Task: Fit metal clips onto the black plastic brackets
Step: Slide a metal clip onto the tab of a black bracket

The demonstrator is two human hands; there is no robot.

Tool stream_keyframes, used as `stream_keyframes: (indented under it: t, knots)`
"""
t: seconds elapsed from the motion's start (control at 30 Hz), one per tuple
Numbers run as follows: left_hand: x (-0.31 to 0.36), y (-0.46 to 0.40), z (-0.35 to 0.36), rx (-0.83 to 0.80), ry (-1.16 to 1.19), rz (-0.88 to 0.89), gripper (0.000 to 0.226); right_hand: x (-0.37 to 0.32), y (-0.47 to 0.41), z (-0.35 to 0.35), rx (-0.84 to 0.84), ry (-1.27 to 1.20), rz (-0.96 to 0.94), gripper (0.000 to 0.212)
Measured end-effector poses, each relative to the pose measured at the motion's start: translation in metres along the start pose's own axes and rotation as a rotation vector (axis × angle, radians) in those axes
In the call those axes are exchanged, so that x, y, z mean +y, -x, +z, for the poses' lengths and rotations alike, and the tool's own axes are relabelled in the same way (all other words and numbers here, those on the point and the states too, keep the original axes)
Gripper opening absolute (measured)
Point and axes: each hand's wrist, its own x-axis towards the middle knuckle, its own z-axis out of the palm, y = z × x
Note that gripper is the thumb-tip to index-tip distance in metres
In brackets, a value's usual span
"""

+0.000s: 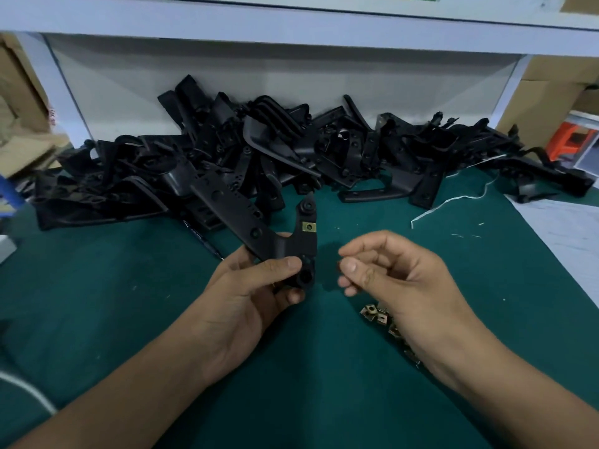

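My left hand [256,286] grips a black plastic bracket [285,241] above the green mat, thumb across its lower part. A brass-coloured metal clip [309,227] sits on the bracket's upper arm. My right hand [398,280] hovers just right of the bracket with fingers curled; thumb and fingertips are close together, and I cannot tell whether a clip is pinched between them. A small heap of loose metal clips [379,315] lies on the mat, partly hidden under my right wrist.
A big pile of black brackets [259,157] stretches across the back of the green mat [308,384]. A white string [453,202] trails at the right, beside white paper [564,222]. Cardboard boxes stand at both sides, and a white shelf runs overhead.
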Motion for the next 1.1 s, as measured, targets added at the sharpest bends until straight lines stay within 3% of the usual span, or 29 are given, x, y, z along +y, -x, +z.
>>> stream_keyframes:
  t: [0.23, 0.67, 0.87, 1.1]
  knots:
    - [-0.003, -0.002, -0.003, -0.059, 0.005, -0.002, 0.04, 0.01, 0.004, 0.017, 0.028, -0.316, 0.161, 0.026]
    - [-0.005, -0.003, -0.006, -0.082, 0.028, 0.01, 0.037, 0.007, 0.005, 0.02, 0.035, -0.329, 0.208, 0.017]
    - [-0.004, -0.001, -0.005, -0.092, 0.005, -0.006, 0.049, 0.008, 0.006, 0.023, 0.011, -0.285, 0.222, 0.018]
    - [-0.004, -0.001, -0.005, -0.117, -0.014, -0.013, 0.041, 0.01, 0.006, 0.023, 0.022, -0.254, 0.198, 0.018]
